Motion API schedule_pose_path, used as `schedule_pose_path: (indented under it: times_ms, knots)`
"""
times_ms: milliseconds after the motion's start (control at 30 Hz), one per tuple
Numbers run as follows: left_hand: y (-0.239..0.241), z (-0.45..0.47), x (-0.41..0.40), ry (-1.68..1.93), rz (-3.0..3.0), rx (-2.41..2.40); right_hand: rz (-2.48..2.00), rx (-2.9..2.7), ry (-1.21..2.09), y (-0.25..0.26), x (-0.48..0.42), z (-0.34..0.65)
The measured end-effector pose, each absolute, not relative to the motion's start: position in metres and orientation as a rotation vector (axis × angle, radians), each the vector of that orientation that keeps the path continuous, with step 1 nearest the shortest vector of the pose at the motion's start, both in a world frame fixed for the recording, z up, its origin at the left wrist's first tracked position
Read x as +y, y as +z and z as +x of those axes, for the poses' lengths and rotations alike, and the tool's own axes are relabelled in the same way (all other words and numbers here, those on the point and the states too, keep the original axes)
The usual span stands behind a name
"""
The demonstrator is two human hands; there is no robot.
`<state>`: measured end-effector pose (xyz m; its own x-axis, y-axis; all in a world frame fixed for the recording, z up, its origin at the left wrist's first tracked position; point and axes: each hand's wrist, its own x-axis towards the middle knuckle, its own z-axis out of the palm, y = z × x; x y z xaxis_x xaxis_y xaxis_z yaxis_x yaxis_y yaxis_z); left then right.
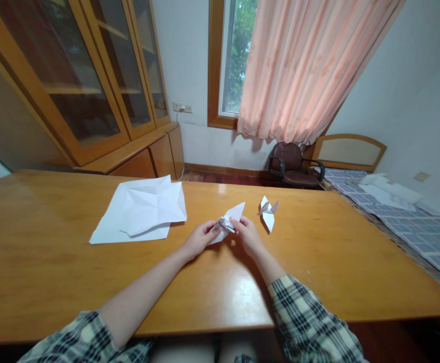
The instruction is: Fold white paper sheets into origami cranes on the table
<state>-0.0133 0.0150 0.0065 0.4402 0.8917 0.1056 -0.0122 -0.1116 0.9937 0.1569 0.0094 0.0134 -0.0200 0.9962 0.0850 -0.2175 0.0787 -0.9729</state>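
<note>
A small folded white paper figure [230, 220] lies on the wooden table [53, 262] in front of me, with a pointed flap sticking up toward the window. My left hand [198, 239] pinches its left side with closed fingers. My right hand [247, 234] pinches its right side, fingertips meeting the left hand's at a greyish fold in the middle. A second, finished folded paper figure [268, 214] lies on the table just to the right of my right hand, apart from it.
Creased white paper sheets [141, 212] lie flat on the table to the left. A glass-door wooden cabinet [91, 91] stands at the left. Beyond the table are a dark armchair [293, 165], a window with a pink curtain [303, 65], and a bed [412, 222] at the right.
</note>
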Motion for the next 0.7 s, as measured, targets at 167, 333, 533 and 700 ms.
schedule_pose_path:
  times_ms: [167,333,533,700]
  knots:
    - [0.005,-0.014,0.015,0.926,1.454,0.785,-0.928,-1.018,1.361,0.013,0.011,0.155]
    - [0.005,-0.016,0.016,0.892,1.43,0.762,-0.891,-0.91,1.421,0.02,0.008,0.153]
    - [0.007,-0.022,0.02,0.827,1.388,0.713,-0.88,-0.819,1.5,0.024,0.007,0.151]
    - [0.015,-0.024,0.019,0.775,1.416,0.769,-0.942,-0.944,1.399,0.021,0.007,0.153]
